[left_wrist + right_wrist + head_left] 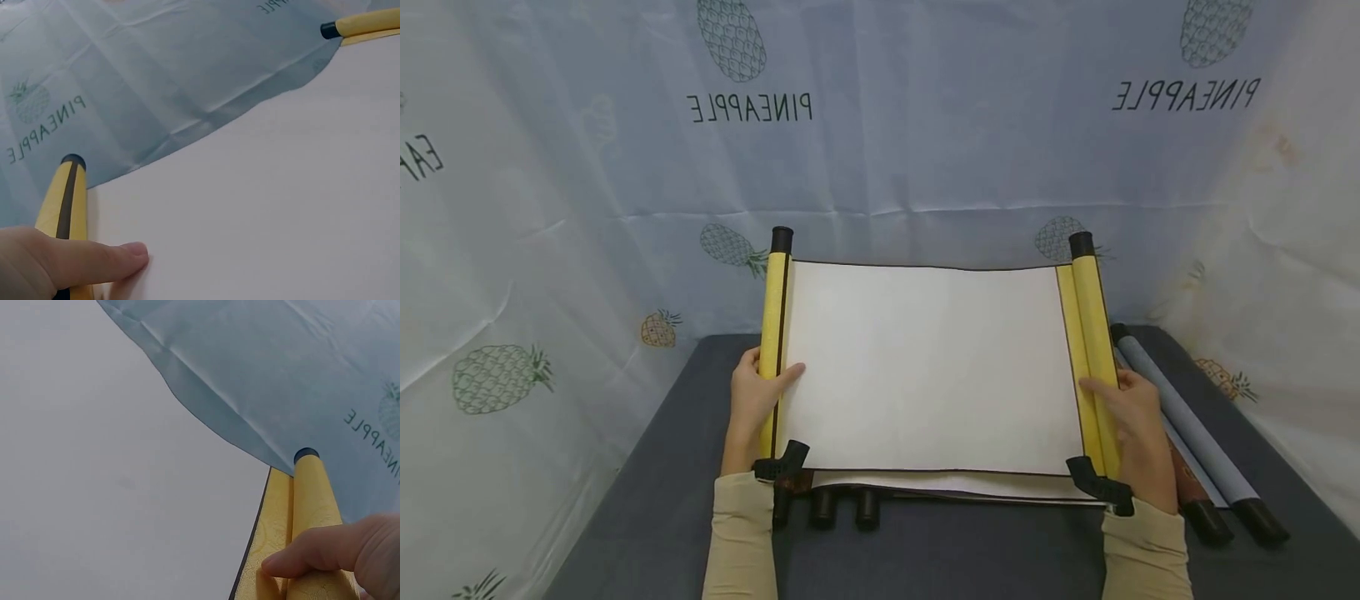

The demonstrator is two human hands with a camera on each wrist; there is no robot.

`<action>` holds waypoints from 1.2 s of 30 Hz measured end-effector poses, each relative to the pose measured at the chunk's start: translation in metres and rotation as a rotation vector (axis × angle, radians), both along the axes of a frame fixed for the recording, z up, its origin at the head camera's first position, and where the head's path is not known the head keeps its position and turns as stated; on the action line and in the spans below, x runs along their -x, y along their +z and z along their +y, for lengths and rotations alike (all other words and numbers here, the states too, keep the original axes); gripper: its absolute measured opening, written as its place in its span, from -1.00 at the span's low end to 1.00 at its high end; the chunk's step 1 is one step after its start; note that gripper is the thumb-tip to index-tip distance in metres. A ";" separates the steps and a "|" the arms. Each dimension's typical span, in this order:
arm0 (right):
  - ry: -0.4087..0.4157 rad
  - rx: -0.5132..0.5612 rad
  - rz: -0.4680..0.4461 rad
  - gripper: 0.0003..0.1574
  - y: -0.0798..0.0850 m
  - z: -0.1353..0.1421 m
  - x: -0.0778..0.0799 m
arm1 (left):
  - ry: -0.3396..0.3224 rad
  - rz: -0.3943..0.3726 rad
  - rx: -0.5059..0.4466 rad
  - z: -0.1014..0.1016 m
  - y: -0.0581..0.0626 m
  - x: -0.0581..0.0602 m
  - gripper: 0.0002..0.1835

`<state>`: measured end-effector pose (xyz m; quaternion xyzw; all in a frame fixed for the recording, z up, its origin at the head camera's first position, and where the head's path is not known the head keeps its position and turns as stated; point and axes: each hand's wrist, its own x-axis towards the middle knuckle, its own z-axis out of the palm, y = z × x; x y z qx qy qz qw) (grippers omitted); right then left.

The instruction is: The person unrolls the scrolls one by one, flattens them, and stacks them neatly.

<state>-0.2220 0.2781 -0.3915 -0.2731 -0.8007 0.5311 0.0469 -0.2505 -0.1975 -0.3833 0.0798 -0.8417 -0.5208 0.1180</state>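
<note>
A partly unrolled scroll [925, 367] with a blank white sheet is held up between both hands, its two yellow rolls ending in black knobs. My left hand [758, 400] grips the left roll [78, 194], thumb lying over onto the white paper. The right hand [1135, 421] grips the right roll [312, 494], its thumb across the yellow border strip. Below the raised scroll, another white sheet [940, 482] shows, with black knobs [823, 508] at its left end. Most of that lower sheet is hidden.
Rolled grey-blue scrolls [1195, 425] with black ends lie on the dark table [647, 500] at the right, beside a brown roll end [1187, 483]. A pineapple-print curtain [910, 150] hangs behind and along both sides.
</note>
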 end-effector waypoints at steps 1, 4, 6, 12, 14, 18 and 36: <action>0.005 -0.001 -0.002 -0.07 0.000 0.000 0.000 | 0.001 -0.002 -0.001 0.000 0.000 0.000 -0.26; 0.022 0.000 -0.007 -0.07 0.000 0.001 -0.001 | 0.009 0.002 0.002 0.000 0.000 0.001 -0.33; 0.031 0.000 -0.007 -0.07 0.001 0.002 -0.002 | 0.015 0.014 0.001 -0.001 -0.002 0.002 -0.38; 0.024 0.005 -0.020 -0.06 0.000 0.003 -0.002 | 0.040 0.052 -0.008 -0.007 -0.005 0.002 -0.51; 0.012 0.012 -0.022 -0.05 0.000 0.003 -0.001 | 0.046 0.069 -0.005 -0.009 -0.005 0.001 -0.53; -0.016 0.029 -0.025 -0.05 -0.002 0.003 -0.001 | 0.060 0.092 0.002 -0.011 -0.004 0.000 -0.56; -0.065 0.014 0.003 -0.04 0.000 0.006 -0.002 | 0.047 0.134 0.009 -0.012 -0.001 0.001 -0.41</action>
